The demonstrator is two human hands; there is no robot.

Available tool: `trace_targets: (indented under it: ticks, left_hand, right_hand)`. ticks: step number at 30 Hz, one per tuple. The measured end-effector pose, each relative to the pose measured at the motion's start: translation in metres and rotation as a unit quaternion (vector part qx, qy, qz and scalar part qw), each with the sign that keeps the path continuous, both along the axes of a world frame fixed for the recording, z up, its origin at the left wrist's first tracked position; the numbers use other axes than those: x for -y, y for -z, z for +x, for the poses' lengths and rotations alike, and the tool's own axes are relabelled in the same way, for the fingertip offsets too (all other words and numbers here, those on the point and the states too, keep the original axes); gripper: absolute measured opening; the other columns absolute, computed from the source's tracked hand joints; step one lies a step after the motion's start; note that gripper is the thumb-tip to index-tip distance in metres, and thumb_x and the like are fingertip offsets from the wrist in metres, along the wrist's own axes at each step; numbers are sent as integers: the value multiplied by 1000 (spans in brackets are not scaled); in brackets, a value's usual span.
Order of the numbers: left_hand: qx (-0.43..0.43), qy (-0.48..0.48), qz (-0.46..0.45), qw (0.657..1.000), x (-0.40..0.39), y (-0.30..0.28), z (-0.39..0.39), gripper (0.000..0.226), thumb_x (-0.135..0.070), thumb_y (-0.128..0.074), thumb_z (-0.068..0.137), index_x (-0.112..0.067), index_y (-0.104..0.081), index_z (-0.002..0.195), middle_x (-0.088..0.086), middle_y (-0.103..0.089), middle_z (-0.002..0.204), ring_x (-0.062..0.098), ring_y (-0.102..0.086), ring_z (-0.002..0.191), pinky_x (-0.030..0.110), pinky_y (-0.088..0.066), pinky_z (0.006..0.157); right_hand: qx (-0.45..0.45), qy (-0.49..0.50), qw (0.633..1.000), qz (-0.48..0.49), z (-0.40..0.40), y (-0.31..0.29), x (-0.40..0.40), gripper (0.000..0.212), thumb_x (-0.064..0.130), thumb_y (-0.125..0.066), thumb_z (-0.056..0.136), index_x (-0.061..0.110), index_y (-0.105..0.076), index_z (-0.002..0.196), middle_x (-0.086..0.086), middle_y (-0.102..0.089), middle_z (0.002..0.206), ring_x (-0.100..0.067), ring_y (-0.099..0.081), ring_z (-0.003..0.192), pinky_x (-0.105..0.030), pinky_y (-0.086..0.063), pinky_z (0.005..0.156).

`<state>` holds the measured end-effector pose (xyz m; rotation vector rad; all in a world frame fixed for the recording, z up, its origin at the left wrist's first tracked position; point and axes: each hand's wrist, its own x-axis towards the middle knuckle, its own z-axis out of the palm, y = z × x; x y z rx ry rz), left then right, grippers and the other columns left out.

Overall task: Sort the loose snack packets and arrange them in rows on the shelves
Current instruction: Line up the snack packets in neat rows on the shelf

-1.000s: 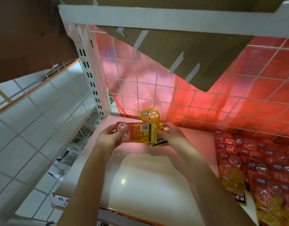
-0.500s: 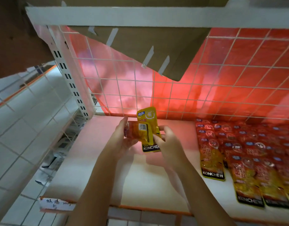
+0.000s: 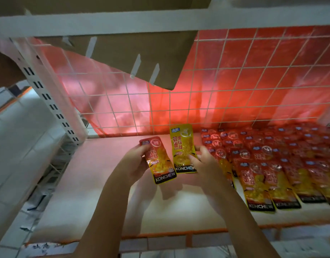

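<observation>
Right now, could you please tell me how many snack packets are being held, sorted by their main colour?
Red-topped packet, in the left hand: 1
Yellow packet, in the right hand: 1
Total held: 2
The red-topped packets laid in rows on the shelf overlap too much to count.

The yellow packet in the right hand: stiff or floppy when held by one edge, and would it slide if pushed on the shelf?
Probably semi-stiff: the yellow packet stands straight though the right hand pinches only its lower side. Likely light, since fingertips alone carry it. Its glossy film and the smooth shelf suggest it would slide, not roll.
</observation>
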<state>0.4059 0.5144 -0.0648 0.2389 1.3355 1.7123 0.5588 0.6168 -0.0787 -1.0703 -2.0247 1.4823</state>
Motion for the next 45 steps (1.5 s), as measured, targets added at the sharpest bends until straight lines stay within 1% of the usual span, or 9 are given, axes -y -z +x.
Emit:
trace_targets:
  ticks: [4, 10, 17, 20, 25, 29, 38, 42, 45]
  left_hand:
    - [-11, 28, 16, 999, -15, -4, 17, 18, -6, -41, 98, -11, -58, 101, 9, -66, 84, 18, -65, 69, 28, -57, 59]
    - [-89, 79, -63, 991, -45, 6, 51, 19, -13, -60, 90, -8, -61, 108, 7, -68, 89, 19, -62, 79, 31, -51, 76]
    - [-189, 102, -132, 968, -76, 19, 101, 14, -9, -67, 85, -13, -54, 88, 9, -63, 81, 16, -62, 66, 17, -50, 46]
    - [-229, 101, -148, 957, -84, 24, 114, 16, -11, -68, 85, -11, -54, 92, 7, -61, 83, 14, -60, 67, 17, -48, 46]
    - [-376, 106, -194, 900, -86, 35, 120, 16, -24, -71, 82, -23, -56, 88, 0, -61, 84, 21, -62, 80, 37, -53, 75]
    - [-515, 99, -241, 817, -82, 36, 122, 30, -37, -67, 83, -19, -59, 105, -4, -52, 95, 14, -53, 84, 28, -42, 71]
    - [-622, 113, -143, 762, -104, 19, 115, 34, -30, -68, 84, -7, -64, 109, 16, -57, 105, 35, -54, 101, 36, -39, 85]
    - [-687, 170, -110, 698, -147, 3, 142, 36, -37, -60, 89, -14, -62, 116, 14, -56, 115, 33, -52, 108, 38, -40, 88]
    - [-726, 229, -65, 645, -186, -2, 186, 44, -47, -47, 90, -15, -62, 116, 10, -57, 117, 32, -51, 112, 40, -40, 93]
  right_hand:
    - [24, 20, 999, 4, 32, -2, -22, 9, 17, -52, 95, 20, -52, 103, -6, -71, 89, -25, -65, 83, -20, -42, 61]
    - [66, 80, 995, 5, 90, -9, -51, 10, 24, -54, 93, 22, -53, 103, -1, -68, 92, -18, -62, 80, -30, -41, 67]
    - [20, 91, 995, -44, 149, -10, -70, 6, 17, -57, 92, 22, -60, 94, 0, -67, 97, -12, -63, 89, -29, -46, 74]
    - [19, 80, 995, -51, 158, -8, -78, 7, 18, -59, 92, 24, -60, 95, 4, -66, 97, -9, -61, 91, -26, -44, 70]
    - [10, 65, 996, -53, 163, -4, -79, 10, 15, -61, 89, 18, -62, 99, 1, -67, 95, -11, -63, 90, -26, -47, 75]
    - [10, 62, 996, -61, 164, -1, -76, 11, 14, -62, 89, 19, -64, 99, 2, -67, 95, -9, -63, 90, -22, -46, 73]
    - [-23, 165, 980, -107, 185, 4, -72, 27, 16, -64, 88, 7, -60, 113, 5, -57, 82, -4, -58, 73, -17, -42, 61]
    - [-36, 220, 970, -98, 219, 0, -84, 27, 15, -65, 87, -7, -64, 102, -34, -58, 105, -32, -63, 86, -37, -52, 78]
    - [-54, 269, 956, -100, 260, -4, -96, 25, 13, -64, 88, -5, -66, 105, -36, -59, 104, -27, -58, 84, -31, -46, 69]
